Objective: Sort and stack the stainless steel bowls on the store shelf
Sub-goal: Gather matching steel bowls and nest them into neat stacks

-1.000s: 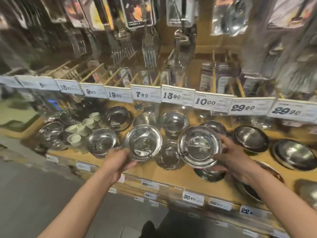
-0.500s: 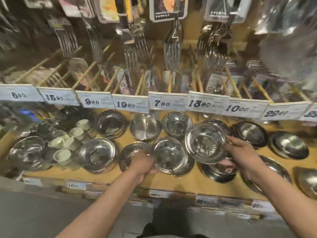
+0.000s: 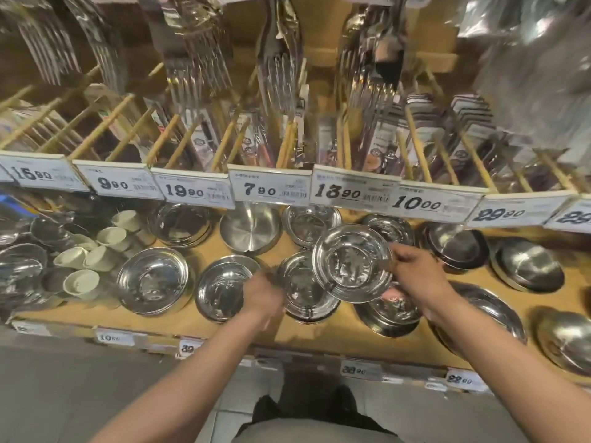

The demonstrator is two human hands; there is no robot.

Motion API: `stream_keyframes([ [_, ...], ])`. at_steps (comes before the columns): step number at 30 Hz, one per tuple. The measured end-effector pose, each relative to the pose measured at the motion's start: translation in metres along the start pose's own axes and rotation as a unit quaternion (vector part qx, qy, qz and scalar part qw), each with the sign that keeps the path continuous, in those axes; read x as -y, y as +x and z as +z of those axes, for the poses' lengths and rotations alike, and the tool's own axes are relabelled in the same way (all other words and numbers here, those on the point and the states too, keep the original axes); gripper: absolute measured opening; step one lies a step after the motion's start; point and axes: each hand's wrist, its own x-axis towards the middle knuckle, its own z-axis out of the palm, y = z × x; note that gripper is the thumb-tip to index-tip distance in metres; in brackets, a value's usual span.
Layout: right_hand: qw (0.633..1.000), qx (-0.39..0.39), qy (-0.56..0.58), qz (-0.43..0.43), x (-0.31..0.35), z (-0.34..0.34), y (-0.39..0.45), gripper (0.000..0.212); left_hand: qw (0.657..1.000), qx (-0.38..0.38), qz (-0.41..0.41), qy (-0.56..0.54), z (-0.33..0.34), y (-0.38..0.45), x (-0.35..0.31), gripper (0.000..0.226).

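Bowl is gripped by right hand; left hand blurred, grip unclear, at stack's 9 o'clock. Tilted bowl could slip, toppling stack.

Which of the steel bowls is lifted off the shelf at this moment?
The shiny bowl in the right hand, tilted toward the camera below the 13.90 price tag. All other bowls rest on the wooden shelf or on stacks.

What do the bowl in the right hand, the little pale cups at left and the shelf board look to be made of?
Bowl in the right hand: polished stainless steel, with mirror-like reflections. Pale cups: matte off-white, probably ceramic or plastic; too blurred to tell. Shelf board: light yellowish wood or wood-look laminate, with a dull finish.
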Motion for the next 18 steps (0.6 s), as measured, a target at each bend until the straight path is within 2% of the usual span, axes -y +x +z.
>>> stream_keyframes([
  [2, 1.000, 0.019, 0.003, 0.006, -0.003, 0.003, 0.006, 0.035, 0.999, -0.025, 0.016, 0.031, 0.003, -0.002, -0.002, 0.023],
  [5, 0.999, 0.042, -0.015, 0.015, -0.005, 0.008, 0.013, 0.037, 0.996, -0.040, 0.034, 0.078, 0.004, -0.003, -0.003, 0.029],
  [10, 0.997, 0.067, -0.038, 0.020, -0.005, 0.019, 0.021, 0.038, 0.987, -0.040, 0.024, 0.153, 0.005, -0.002, -0.001, 0.024],
  [14, 0.994, 0.078, -0.069, 0.022, -0.004, 0.027, 0.024, 0.037, 0.988, -0.047, 0.006, 0.147, 0.004, -0.002, 0.003, 0.023],
  [18, 0.991, 0.073, -0.110, 0.022, 0.000, 0.040, 0.026, 0.038, 0.987, -0.046, 0.044, 0.151, -0.002, -0.005, 0.004, 0.025],
])
